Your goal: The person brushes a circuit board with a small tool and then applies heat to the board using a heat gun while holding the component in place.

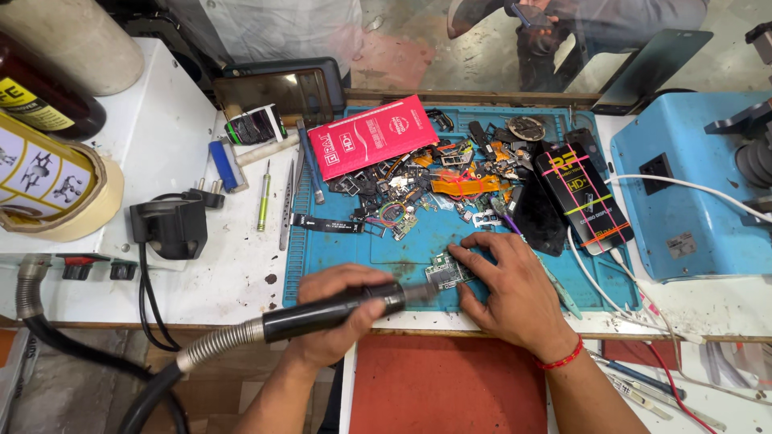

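1. Two hands share the job: your left hand (pixel 334 309) is wrapped tight around the black hot-air wand (pixel 338 309), its nozzle aimed toward 3 o'clock at the board (pixel 447 272).
2. Your right hand (pixel 511 289) lies flat, fingers spread, pinning the board to the blue mat (pixel 386 253); it grips nothing.
3. By my reading you're heating a part on the board. Next calls for a steady nozzle just off the surface and fingertips kept clear of the airflow.
4. No real container holds the spares: loose flex cables and parts (pixel 434 189) sit heaped on the mat at 12 o'clock from the board.
5. Tweezers (pixel 286 205) and a screwdriver (pixel 263 195) lie at 10 o'clock, off the mat.
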